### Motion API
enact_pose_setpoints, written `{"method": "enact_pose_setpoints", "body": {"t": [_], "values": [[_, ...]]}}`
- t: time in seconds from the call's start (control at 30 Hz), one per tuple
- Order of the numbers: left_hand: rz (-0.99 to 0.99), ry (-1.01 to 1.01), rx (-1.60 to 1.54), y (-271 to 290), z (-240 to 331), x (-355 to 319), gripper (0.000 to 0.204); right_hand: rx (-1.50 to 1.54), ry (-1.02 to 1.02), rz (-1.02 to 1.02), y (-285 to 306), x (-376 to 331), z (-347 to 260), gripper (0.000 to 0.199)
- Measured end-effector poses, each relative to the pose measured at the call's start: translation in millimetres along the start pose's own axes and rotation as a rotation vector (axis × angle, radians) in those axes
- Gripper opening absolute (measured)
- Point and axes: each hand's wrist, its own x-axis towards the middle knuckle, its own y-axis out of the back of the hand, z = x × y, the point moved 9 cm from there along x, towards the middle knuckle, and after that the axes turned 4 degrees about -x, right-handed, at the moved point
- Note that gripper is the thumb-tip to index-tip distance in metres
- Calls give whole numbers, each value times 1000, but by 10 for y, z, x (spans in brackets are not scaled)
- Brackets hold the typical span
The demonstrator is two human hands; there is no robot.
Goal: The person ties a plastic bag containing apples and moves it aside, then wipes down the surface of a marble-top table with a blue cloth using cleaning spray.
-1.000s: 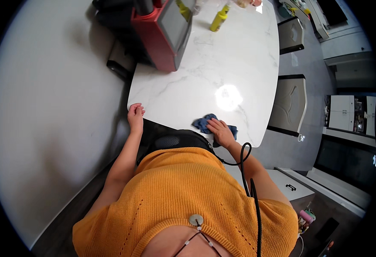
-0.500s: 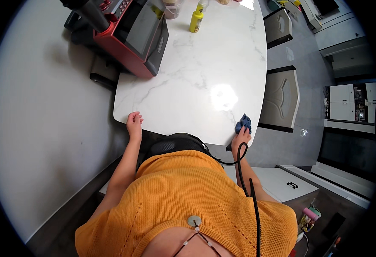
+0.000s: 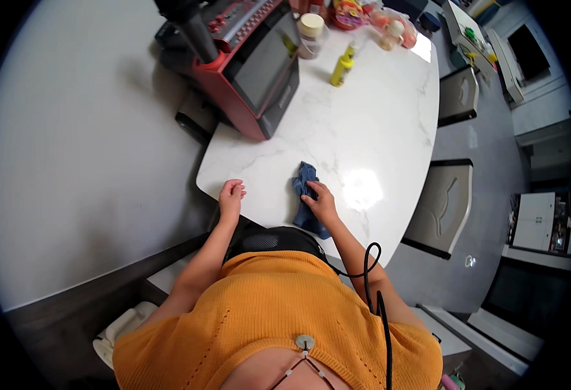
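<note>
A crumpled dark blue cloth (image 3: 306, 187) lies on the white marbled table (image 3: 370, 136) near its front edge, one end hanging toward my body. My right hand (image 3: 321, 201) presses on it from the right, fingers and thumb bent around its folds. At the table's near left corner hovers my left hand (image 3: 231, 198), its fingers curled in loosely with nothing visible in them. A yellow bottle (image 3: 341, 69) stands farther back, beyond reach of both hands.
A red and black machine with a dark screen (image 3: 253, 78) takes up the table's left side. Behind are a jar with a cream lid (image 3: 310, 36) and a pink bag (image 3: 389, 26). Chairs (image 3: 438, 205) line the right edge. A black cable (image 3: 369, 273) loops by my right arm.
My right hand has carried the cloth leftward from the table's right corner to its front middle. The left hand stays near the left corner. The view has shifted, showing more of the far table.
</note>
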Motion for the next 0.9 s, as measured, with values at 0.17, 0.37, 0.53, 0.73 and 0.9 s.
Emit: {"method": "enact_pose_setpoints", "body": {"t": [0.17,0.37,0.53,0.73,0.9], "values": [[25,-162,-66,216,529,338,14,158,-121,-208,-146,363,-80,28],[93,-321,-124,326,1253,787,17,403,-132,33,371,1204,-476,27],[174,-448,-131,335,1761,1011,29,571,-163,142,650,1898,-921,32],[274,-509,-68,231,2131,1069,39,655,-163,214,838,2408,-1066,36],[300,-635,-36,86,2267,1008,45,643,-71,216,972,2864,-1231,47]]}}
